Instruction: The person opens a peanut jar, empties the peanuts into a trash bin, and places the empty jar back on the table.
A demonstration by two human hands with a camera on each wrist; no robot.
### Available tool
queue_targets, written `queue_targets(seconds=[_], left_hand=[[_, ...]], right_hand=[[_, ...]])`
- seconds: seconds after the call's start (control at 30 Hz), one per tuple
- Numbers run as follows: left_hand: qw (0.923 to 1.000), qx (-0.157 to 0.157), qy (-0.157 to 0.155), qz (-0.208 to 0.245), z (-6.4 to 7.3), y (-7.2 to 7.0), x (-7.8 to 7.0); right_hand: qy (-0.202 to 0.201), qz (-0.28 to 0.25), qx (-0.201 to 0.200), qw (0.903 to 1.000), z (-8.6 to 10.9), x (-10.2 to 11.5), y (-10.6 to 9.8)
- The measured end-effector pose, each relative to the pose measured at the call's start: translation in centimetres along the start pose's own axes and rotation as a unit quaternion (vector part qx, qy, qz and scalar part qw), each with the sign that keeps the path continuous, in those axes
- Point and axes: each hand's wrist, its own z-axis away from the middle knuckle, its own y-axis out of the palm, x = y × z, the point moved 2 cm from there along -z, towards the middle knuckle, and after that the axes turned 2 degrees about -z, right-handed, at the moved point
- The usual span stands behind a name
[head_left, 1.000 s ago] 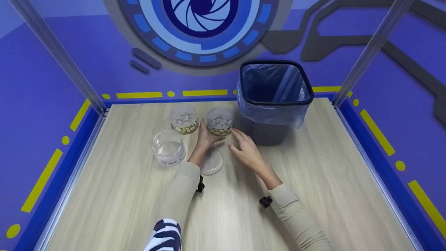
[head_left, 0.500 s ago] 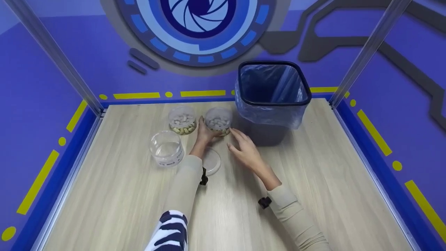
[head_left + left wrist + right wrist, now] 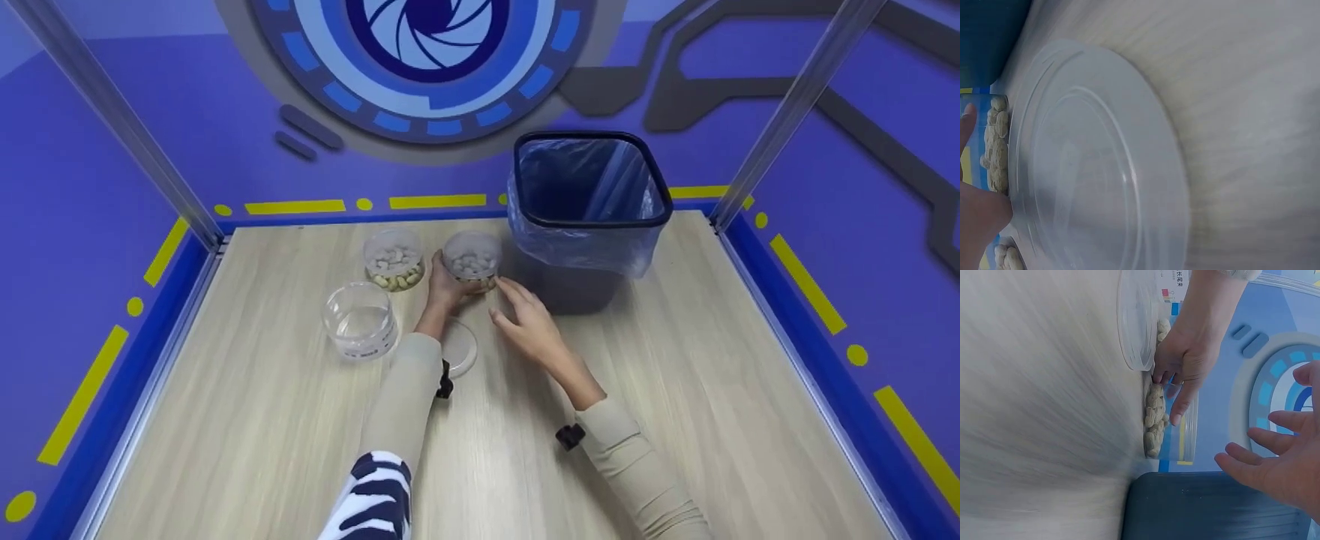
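My left hand (image 3: 445, 291) grips a clear plastic jar (image 3: 472, 255) of unshelled peanuts from its left and front sides. In the right wrist view the thumb of that left hand (image 3: 1189, 363) lies along the jar's near wall, above the peanuts (image 3: 1154, 419). My right hand (image 3: 531, 324) is open beside the jar's right front, its fingers extended towards it. To the left stands a second jar (image 3: 394, 262) with peanuts. Nearer to me is an empty clear jar (image 3: 360, 322). A round translucent lid (image 3: 1095, 163) lies flat beneath my left wrist.
A dark bin (image 3: 577, 289) lined with a clear bag stands at the back right, close to the gripped jar. Blue printed panels (image 3: 375, 172) enclose the wooden table (image 3: 262, 420) at the back and both sides.
My left forearm has shifted slightly to the right, and the left hand now covers more of the jar's front. My right hand has stayed almost still.
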Motion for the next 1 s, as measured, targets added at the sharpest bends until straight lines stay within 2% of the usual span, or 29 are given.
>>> queue_targets(seconds=[0.2, 0.4, 0.53, 0.63, 0.77, 1.0], left_hand=[[0.9994, -0.009, 0.016, 0.031, 0.4, -0.1, 0.1], [0.9992, -0.037, 0.016, -0.002, 0.7, -0.3, 0.0], [0.9987, -0.05, 0.003, -0.001, 1.2, -0.5, 0.2], [0.9982, -0.06, 0.005, -0.005, 1.5, -0.9, 0.0], [0.9965, -0.072, 0.024, -0.036, 1.8, -1.4, -1.0], [0.993, -0.107, 0.017, -0.047, 2.3, -2.1, -3.1]], right_hand=[[-0.001, -0.004, -0.004, 1.0, 0.0, 0.2, -0.1], [-0.012, -0.001, -0.01, 0.9999, -0.2, 0.4, -0.4], [-0.004, -0.004, -0.002, 1.0, -0.2, 0.5, -0.4], [-0.002, -0.003, 0.002, 1.0, -0.3, 0.6, -0.5], [-0.01, -0.003, -0.003, 0.9999, -0.4, 0.8, -0.6], [-0.01, -0.008, -0.009, 0.9999, -0.6, 1.0, -1.0]])
